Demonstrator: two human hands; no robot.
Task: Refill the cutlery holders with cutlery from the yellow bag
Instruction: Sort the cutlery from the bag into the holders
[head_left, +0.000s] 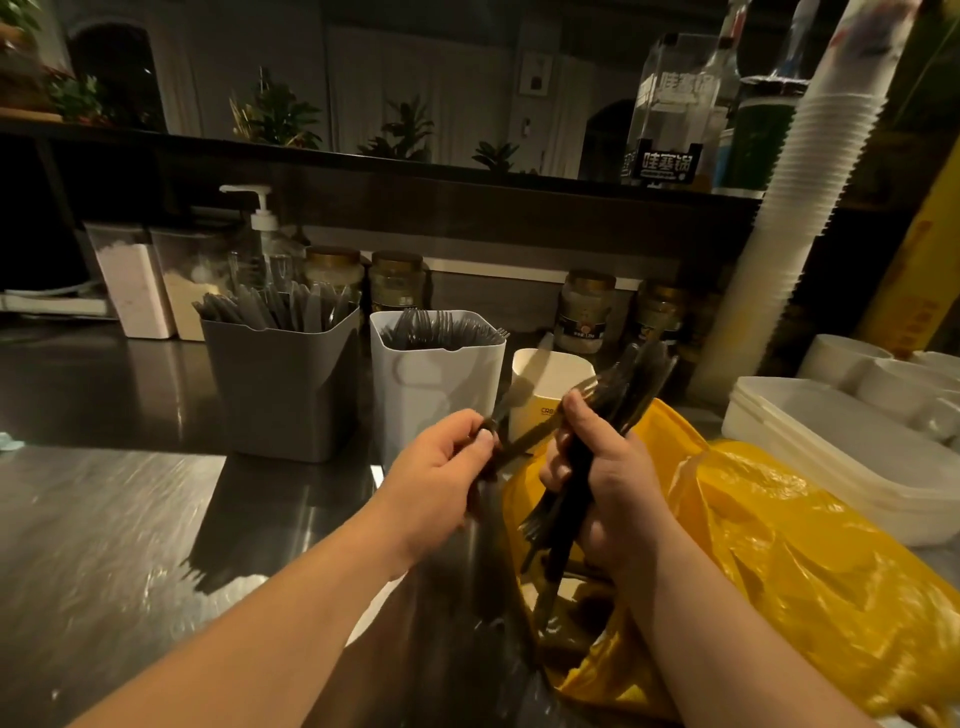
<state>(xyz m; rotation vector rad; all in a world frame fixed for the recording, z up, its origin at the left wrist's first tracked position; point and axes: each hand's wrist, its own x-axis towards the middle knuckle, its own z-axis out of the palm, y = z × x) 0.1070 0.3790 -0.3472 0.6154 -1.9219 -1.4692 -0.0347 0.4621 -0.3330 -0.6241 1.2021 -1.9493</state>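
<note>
My right hand (608, 467) grips a bundle of dark plastic cutlery (631, 382) upright above the open yellow bag (789, 561). My left hand (441, 467) pinches one dark piece (524, 395) that crosses toward the bundle. Behind the hands stand three holders: a grey holder (280, 384) packed with knives, a white holder (431, 384) full of forks, and a smaller white holder (545, 379) whose contents I cannot make out. More cutlery lies inside the bag's mouth.
The steel counter (104, 519) stretches left. White trays (831, 447) and bowls sit at the right, with a tall stack of white cups (795, 208). Jars, powder containers and a pump bottle (262, 234) line the back wall.
</note>
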